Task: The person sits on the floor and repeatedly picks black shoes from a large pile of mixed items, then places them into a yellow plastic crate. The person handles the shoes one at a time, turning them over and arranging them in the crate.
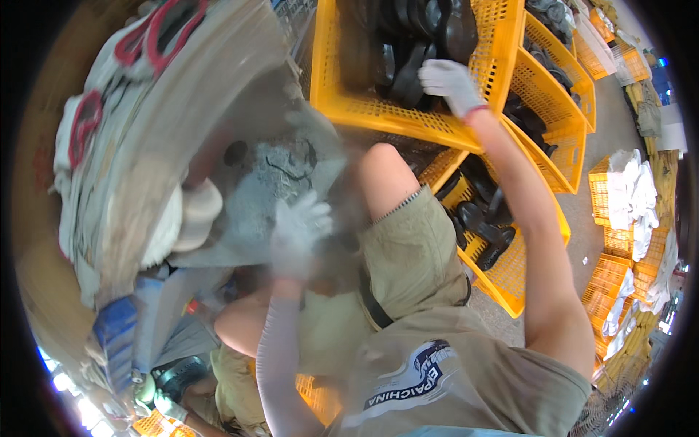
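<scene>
My right hand (pixel 451 84), in a white glove with a red cuff edge, reaches into a tilted yellow plastic crate (pixel 408 124). Its fingers stretch left over black shoe soles (pixel 415 69) and seem to hold none. My left hand (pixel 302 226), also white-gloved and smeared by motion, hovers with fingers apart before a dusty grey machine hood (pixel 269 167). Nothing shows in that hand. Left of it, a round cream-white buffing wheel (pixel 200 211) sticks out from the hood.
Beneath the upper crate stands another yellow crate (pixel 502 284) of black soles. More yellow crates (pixel 546 102) line the right side. White gloves with red cuffs (pixel 156 33) lie on the machine. Far right, crates (pixel 611 189) hold white cloths. A co-worker's gloved hand (pixel 169 406) shows lower left.
</scene>
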